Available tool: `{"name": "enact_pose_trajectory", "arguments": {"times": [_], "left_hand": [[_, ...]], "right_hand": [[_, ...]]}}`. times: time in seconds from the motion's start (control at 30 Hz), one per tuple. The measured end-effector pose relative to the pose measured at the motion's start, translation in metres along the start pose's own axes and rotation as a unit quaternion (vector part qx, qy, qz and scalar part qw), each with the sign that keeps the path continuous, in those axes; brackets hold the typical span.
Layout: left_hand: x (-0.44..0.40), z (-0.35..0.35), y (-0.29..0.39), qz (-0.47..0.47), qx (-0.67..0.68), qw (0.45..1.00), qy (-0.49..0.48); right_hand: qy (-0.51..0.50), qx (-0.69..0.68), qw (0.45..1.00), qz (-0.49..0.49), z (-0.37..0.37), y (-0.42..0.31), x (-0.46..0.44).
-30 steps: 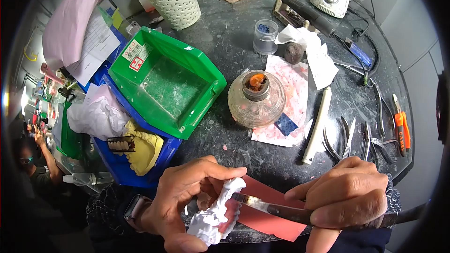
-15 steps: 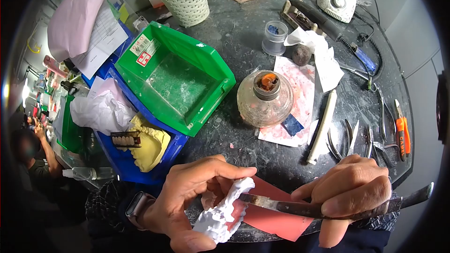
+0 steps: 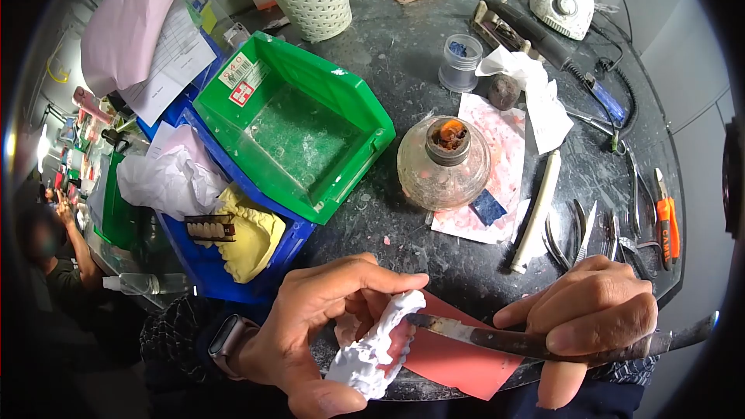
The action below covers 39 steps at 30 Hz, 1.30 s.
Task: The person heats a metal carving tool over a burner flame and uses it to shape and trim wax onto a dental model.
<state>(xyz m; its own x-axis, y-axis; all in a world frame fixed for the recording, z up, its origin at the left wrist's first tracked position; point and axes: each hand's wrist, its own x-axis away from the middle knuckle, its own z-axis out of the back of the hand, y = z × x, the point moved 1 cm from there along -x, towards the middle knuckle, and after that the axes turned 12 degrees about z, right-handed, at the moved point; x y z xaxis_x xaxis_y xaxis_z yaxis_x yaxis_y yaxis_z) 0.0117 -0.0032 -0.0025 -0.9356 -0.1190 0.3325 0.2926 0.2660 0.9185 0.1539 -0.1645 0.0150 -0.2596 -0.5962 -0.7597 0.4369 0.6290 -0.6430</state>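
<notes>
In my left hand (image 3: 322, 318), between thumb and fingers, is a white dental cast (image 3: 365, 361) with pink wax along its inner side. My right hand (image 3: 594, 310) grips a dark, worn wax knife (image 3: 497, 340) lengthwise, its tip at the pink wax on the cast. Beneath both lies a pink wax sheet (image 3: 458, 353) near the table's front edge. Beyond the hands stands a glass spirit lamp (image 3: 444, 167) with an orange glow at its top. A yellow dental cast (image 3: 252, 237) and a strip of teeth (image 3: 209, 230) rest in a blue tray (image 3: 291, 244).
A green bin (image 3: 299, 136) sits on the blue tray, beside crumpled paper (image 3: 171, 182). On the right lie a white stick (image 3: 537, 213), several metal tools and orange-handled pliers (image 3: 667, 225). A small clear jar (image 3: 459, 66) and a woven basket (image 3: 314, 4) stand farther back. Another person (image 3: 66, 264) is at far left.
The wax knife and my right hand have shifted slightly right. The cast has moved a little in my left hand, and the whole view has shifted slightly.
</notes>
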Motion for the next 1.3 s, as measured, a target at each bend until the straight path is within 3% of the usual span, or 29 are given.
{"name": "enact_pose_trajectory", "arguments": {"times": [0.8,0.87,0.9,0.97,1.0,1.07,1.1,1.2,1.23,1.3], "left_hand": [[-0.002,0.002,0.003,-0.035,-0.034,0.999,-0.021],[-0.002,0.012,0.001,-0.056,-0.035,0.996,-0.067],[-0.002,0.008,0.005,-0.015,-0.041,0.998,-0.037],[0.0,-0.005,0.016,0.064,-0.055,0.996,0.023],[-0.001,0.0,0.01,0.027,-0.026,0.999,0.012],[-0.005,0.001,0.007,0.091,0.066,0.992,0.055],[-0.011,-0.003,0.001,0.077,0.119,0.979,0.145],[-0.009,0.006,0.004,0.115,0.18,0.975,0.07],[-0.009,0.009,0.003,0.113,0.209,0.971,0.04],[-0.009,0.011,0.003,0.129,0.229,0.964,0.047]], "right_hand": [[-0.03,-0.028,0.999,0.002,0.004,0.001,0.0],[-0.001,0.009,1.0,-0.017,0.003,-0.002,0.001],[0.037,0.039,0.998,-0.035,-0.004,-0.007,0.002],[0.115,0.03,0.993,0.025,-0.004,0.006,0.007],[0.151,0.029,0.986,0.056,-0.004,0.012,0.01],[0.19,0.01,0.981,0.028,0.004,0.013,0.006],[0.21,0.027,0.977,0.01,0.006,0.013,0.004],[0.242,0.151,0.959,-0.009,0.01,0.022,0.001],[0.275,0.062,0.959,0.003,0.013,0.023,-0.001],[0.211,0.142,0.967,0.025,0.014,0.023,-0.001]]}}
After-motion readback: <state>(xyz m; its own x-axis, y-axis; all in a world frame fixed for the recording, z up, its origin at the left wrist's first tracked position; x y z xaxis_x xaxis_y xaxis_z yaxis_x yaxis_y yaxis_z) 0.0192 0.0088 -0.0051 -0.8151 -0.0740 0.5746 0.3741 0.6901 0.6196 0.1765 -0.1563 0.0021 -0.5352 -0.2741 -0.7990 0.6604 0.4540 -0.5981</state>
